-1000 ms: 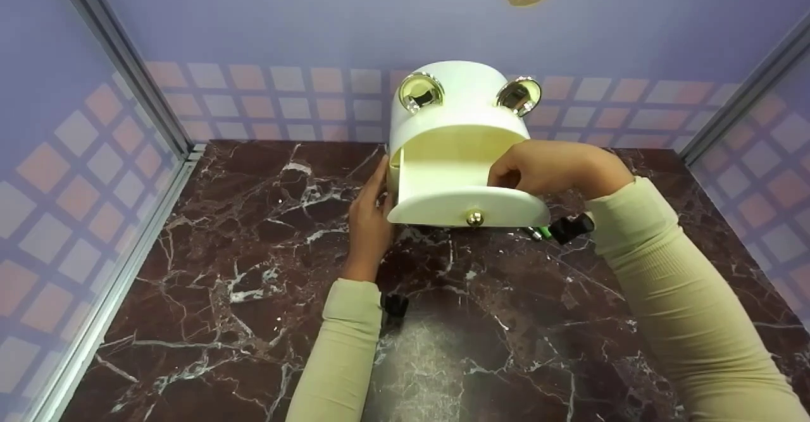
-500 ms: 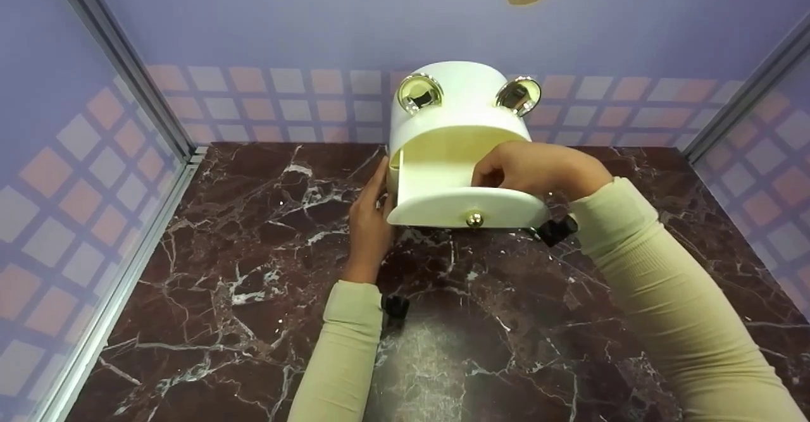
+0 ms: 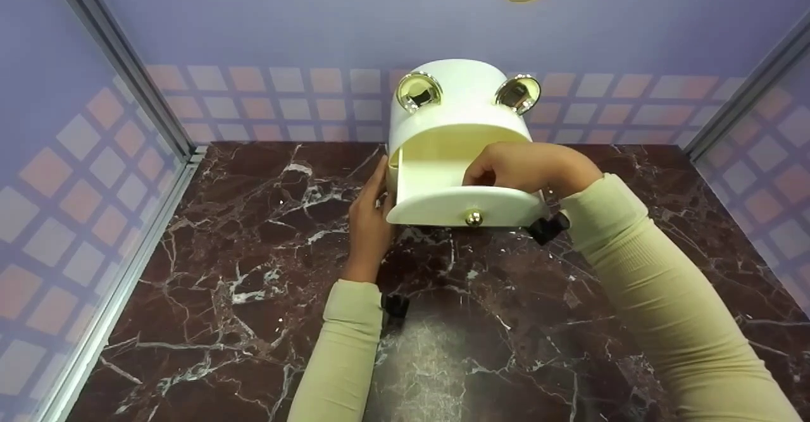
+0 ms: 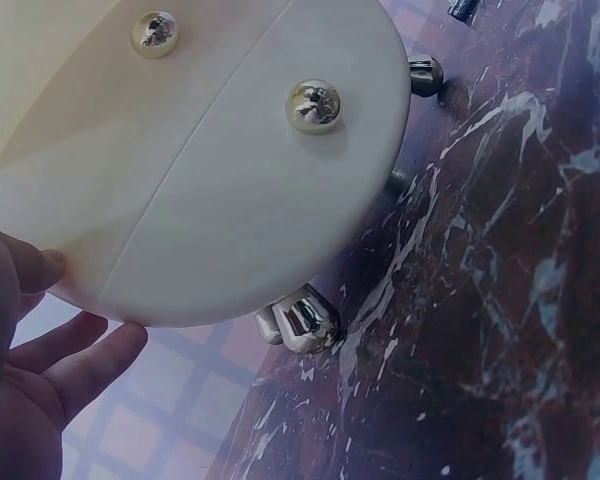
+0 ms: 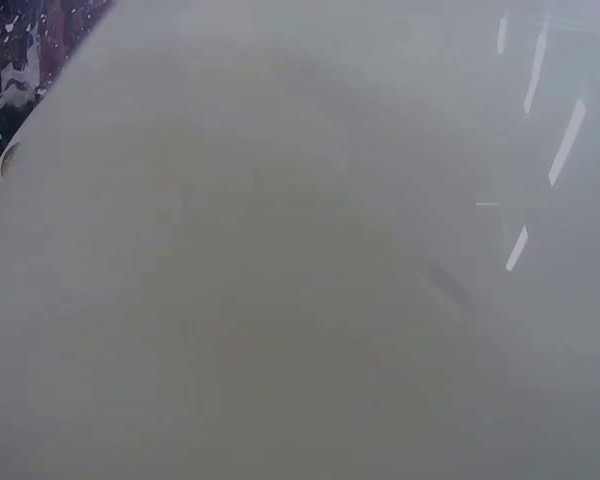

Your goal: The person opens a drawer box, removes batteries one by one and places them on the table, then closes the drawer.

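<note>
A white rounded box [image 3: 462, 86] with two shiny gold ear-like pieces stands against the back wall, its drawer [image 3: 436, 205] pulled out. My left hand [image 3: 370, 229] rests along the box's left side, fingers mostly straight; in the left wrist view its fingertips [image 4: 130, 338] touch the edge of the white front [image 4: 250, 200]. My right hand [image 3: 531, 166] reaches over the drawer's right side, its bent fingers down behind the drawer front. Those fingertips are hidden, so what they touch cannot be told. A blurred white surface [image 5: 280, 250] fills most of the right wrist view.
The box stands on a dark red marble-patterned table [image 3: 253, 321]. Purple walls with a pink and white tile pattern [image 3: 288, 80] rise behind it and at both sides. Shiny round metal feet [image 4: 305, 320] show under the box in the left wrist view.
My right hand has moved left over the drawer. A small green and metallic item near the right wrist, seen earlier, is now out of sight. My left hand and the box have stayed put.
</note>
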{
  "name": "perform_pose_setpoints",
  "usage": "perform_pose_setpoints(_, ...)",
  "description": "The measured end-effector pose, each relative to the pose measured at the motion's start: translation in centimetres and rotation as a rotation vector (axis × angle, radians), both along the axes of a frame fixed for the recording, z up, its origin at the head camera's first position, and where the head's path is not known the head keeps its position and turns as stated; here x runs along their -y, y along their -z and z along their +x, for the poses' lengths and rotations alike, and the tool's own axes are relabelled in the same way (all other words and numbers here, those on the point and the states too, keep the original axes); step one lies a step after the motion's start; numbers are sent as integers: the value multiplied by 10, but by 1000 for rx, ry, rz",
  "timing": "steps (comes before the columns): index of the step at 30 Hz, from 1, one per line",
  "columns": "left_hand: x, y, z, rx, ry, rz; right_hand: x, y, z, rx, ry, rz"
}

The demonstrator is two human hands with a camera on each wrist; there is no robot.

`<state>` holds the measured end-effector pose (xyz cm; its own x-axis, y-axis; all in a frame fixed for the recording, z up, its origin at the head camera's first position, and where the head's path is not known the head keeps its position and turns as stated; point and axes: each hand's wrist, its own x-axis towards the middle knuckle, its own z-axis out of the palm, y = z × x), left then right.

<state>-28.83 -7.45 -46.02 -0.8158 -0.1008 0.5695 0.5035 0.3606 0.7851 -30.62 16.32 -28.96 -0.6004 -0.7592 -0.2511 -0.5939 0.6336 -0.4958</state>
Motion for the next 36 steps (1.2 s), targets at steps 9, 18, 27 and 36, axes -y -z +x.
perform_pose_setpoints(9,1,1,-1,-14,-10,-5,2,-2,-1,-26,-2,17)
perform_pose_setpoints(18,-1,1,-2,-24,-12,0,-4,0,1,-107,69,7)
perform_pose_setpoints(27,-1,2,-3,-11,-11,0,-8,3,5,-175,59,-32)
perform_pose_setpoints(36,2,2,-1,19,-2,-16,-16,1,11,-171,154,-94)
